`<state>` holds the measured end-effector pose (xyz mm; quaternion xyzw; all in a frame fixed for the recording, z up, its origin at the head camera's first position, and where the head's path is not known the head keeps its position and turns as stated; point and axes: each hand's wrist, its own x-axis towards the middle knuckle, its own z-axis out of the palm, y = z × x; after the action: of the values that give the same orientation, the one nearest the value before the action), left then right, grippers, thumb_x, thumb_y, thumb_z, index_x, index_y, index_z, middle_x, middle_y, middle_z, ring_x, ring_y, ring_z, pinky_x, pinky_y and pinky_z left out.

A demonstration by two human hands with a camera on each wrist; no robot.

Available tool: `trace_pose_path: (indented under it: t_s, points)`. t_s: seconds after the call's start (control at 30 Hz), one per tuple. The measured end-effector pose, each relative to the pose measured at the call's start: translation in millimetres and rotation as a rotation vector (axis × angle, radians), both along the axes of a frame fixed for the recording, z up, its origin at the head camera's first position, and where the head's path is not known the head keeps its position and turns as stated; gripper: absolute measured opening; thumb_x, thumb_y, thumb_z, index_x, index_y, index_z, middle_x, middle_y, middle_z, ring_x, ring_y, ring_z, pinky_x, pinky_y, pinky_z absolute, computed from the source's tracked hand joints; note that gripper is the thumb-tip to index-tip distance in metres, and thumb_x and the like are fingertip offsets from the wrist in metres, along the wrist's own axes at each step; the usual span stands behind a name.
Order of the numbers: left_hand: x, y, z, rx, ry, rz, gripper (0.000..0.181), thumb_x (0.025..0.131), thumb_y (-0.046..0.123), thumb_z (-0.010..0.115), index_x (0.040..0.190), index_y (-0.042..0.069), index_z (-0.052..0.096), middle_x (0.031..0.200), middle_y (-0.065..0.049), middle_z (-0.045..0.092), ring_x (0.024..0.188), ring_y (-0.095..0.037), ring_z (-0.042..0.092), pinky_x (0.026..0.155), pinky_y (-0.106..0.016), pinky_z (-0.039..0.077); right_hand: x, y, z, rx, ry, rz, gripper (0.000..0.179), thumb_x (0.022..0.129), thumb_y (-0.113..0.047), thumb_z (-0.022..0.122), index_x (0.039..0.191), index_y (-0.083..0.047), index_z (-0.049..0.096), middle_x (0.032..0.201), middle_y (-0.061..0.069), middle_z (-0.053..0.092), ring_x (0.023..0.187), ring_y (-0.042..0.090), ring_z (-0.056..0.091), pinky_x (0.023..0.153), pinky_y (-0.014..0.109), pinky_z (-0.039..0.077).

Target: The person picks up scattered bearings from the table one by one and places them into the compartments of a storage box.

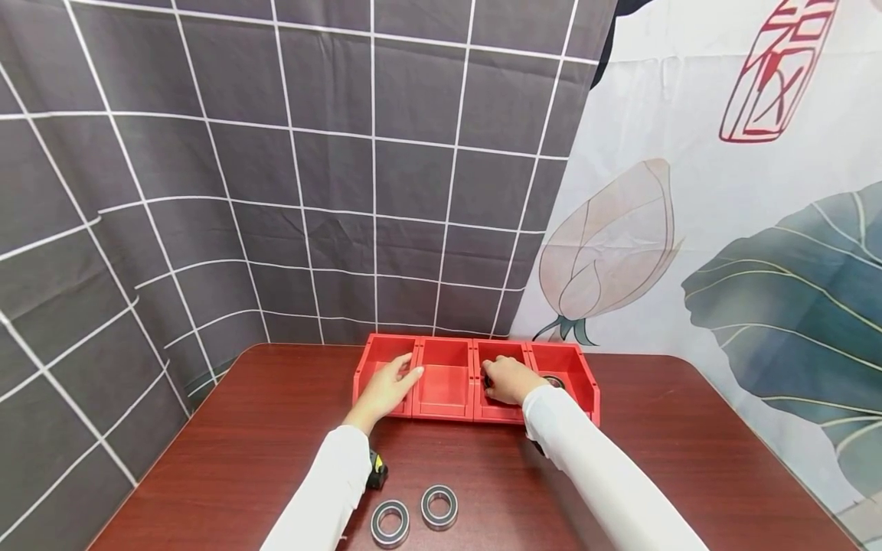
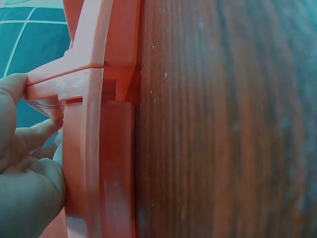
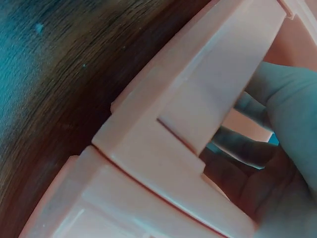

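A row of red joined bins (image 1: 444,409) stands at the back of the table. My left hand (image 1: 386,389) is over the leftmost bin, its fingers spread loosely and empty, thumb by the divider. In the left wrist view its fingers (image 2: 42,134) are right at the red rim. My right hand (image 1: 510,379) reaches down into the third bin, fingers bent. A small dark thing (image 1: 488,380) shows at its fingertips; I cannot tell whether they pinch it. The bin wall partly hides these fingers (image 3: 242,148) in the right wrist view. A bearing (image 1: 553,380) lies in the rightmost bin.
Two ring-shaped bearings (image 1: 390,523) lie on the brown table (image 1: 289,413) near its front. A black and yellow tape measure (image 1: 377,469) sits beside the left sleeve, which partly covers it. Part of a dark object (image 1: 537,448) shows under the right sleeve. A gridded curtain (image 1: 406,184) hangs behind.
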<state>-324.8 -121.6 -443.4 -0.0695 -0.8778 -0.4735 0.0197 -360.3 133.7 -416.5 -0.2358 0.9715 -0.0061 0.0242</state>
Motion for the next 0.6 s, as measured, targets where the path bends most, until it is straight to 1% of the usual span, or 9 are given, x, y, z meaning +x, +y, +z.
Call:
trace_pose_path:
  t_s: [0.23,0.43,0.6]
  points:
    - [-0.3,-0.2,-0.5,0.001,-0.004,0.005,0.062,0.094,0.042,0.059,0.145,0.011,0.043,0.139,-0.013,0.053,0.123,-0.032,0.055,0.098,-0.047,0.046,-0.8,-0.8,-5.2,0.004,0.035,0.013,0.031,0.083,-0.020,0.075,0.107,-0.003,0.063,0.096,0.015,0.062,0.091,0.030,0.061,0.089,0.045,0.052]
    - [0.9,-0.6,0.7,-0.008,-0.005,0.000,0.068,0.091,0.051,0.059,0.145,0.012,0.044,0.139,-0.013,0.053,0.123,-0.031,0.055,0.098,-0.046,0.047,-0.7,-2.2,-7.1,-0.015,0.016,0.003,0.030,0.084,-0.018,0.074,0.106,-0.003,0.062,0.097,0.016,0.062,0.091,0.031,0.061,0.089,0.046,0.051]
    - [0.1,-0.3,0.6,-0.019,0.007,0.000,0.068,0.091,0.051,0.059,0.145,0.011,0.044,0.139,-0.013,0.053,0.123,-0.031,0.055,0.099,-0.045,0.046,-0.4,-3.4,-8.0,-0.024,0.020,-0.003,0.031,0.083,-0.019,0.075,0.106,-0.002,0.062,0.097,0.016,0.062,0.092,0.032,0.061,0.091,0.046,0.051]
